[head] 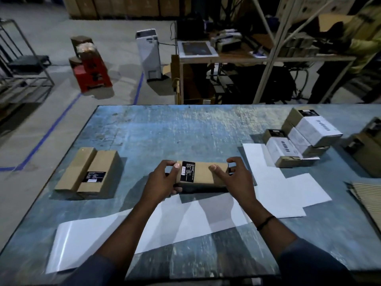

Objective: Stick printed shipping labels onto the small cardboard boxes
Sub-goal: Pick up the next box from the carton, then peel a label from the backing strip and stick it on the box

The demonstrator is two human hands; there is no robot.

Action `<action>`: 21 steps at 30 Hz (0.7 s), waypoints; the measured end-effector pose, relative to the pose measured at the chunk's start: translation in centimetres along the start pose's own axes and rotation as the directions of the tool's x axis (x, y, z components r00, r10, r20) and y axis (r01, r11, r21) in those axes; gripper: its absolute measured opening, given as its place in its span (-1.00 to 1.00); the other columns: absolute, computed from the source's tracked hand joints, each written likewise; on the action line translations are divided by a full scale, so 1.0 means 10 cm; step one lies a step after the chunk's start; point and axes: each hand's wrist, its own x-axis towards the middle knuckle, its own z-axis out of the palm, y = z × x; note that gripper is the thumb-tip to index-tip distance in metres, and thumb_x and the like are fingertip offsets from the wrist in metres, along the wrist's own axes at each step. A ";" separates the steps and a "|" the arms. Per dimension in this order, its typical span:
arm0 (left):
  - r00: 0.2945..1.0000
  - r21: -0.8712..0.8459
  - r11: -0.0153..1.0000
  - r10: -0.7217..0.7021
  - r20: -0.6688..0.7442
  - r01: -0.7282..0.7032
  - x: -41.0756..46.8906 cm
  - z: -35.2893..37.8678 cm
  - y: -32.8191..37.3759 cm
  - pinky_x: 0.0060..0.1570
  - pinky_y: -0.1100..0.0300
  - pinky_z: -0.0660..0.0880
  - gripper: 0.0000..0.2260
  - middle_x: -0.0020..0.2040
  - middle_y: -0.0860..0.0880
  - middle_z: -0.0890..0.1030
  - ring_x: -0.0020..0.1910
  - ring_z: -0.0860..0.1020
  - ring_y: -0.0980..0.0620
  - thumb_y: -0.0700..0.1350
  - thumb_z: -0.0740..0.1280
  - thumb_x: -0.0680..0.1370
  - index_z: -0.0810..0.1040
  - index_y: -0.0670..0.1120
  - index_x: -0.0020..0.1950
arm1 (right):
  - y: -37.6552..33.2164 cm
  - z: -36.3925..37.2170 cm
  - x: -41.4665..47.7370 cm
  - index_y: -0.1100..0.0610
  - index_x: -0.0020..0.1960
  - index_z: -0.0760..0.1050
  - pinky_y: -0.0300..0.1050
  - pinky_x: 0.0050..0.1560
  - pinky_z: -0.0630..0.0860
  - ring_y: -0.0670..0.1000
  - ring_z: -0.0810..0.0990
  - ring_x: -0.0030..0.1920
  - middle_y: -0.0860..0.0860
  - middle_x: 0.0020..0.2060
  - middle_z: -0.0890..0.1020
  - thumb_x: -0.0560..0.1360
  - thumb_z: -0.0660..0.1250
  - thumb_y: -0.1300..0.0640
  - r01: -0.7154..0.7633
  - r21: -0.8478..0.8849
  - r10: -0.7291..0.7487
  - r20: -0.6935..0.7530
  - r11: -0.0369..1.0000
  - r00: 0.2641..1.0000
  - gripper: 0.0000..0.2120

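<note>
Worn blue surface carries a small cardboard box at its middle. Left hand and right hand hold its two ends, fingers curled around it. Its black label faces up.

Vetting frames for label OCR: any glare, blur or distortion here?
Head view: dim overall; glare streak on the near white sheet; forearm shadows fall across that sheet; stacked boxes at far right are smeared; wide-angle bows the table edges; black label on the held box is soft, text unreadable.
</note>
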 end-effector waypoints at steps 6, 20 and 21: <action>0.993 0.112 0.993 0.047 -0.111 -0.035 0.16 0.14 0.00 -0.53 0.26 0.50 -0.71 -0.35 -0.04 0.67 -0.41 0.70 -0.02 0.13 0.32 0.64 0.68 -0.06 0.09 | 0.08 0.09 0.19 0.01 0.12 0.46 -0.20 -0.21 0.56 -0.09 0.67 -0.16 0.00 -0.08 0.66 0.48 0.51 -0.08 0.075 -0.016 -0.075 0.007 0.997 0.997 -0.66; 0.894 0.543 0.830 0.332 -0.301 -0.125 0.31 0.33 -0.13 -0.08 0.00 0.58 -0.72 0.13 -0.05 0.55 -0.04 0.61 -0.11 0.13 0.38 0.57 0.54 0.04 0.21 | 0.31 0.03 0.42 0.11 0.24 0.57 -0.02 0.03 0.63 0.05 0.70 -0.04 0.09 -0.01 0.71 0.58 0.40 0.03 0.088 -0.103 -0.086 0.019 0.991 0.996 -0.72; 0.866 0.545 0.804 0.430 -0.256 -0.238 0.23 0.40 -0.11 -0.12 0.02 0.58 -0.81 0.08 -0.01 0.55 -0.07 0.60 -0.07 0.09 0.39 0.57 0.54 0.07 0.14 | 0.35 -0.05 0.37 0.12 0.23 0.58 -0.01 0.07 0.63 0.06 0.70 -0.03 0.09 -0.01 0.71 0.58 0.39 0.08 0.091 -0.117 -0.093 -0.009 0.989 0.996 -0.75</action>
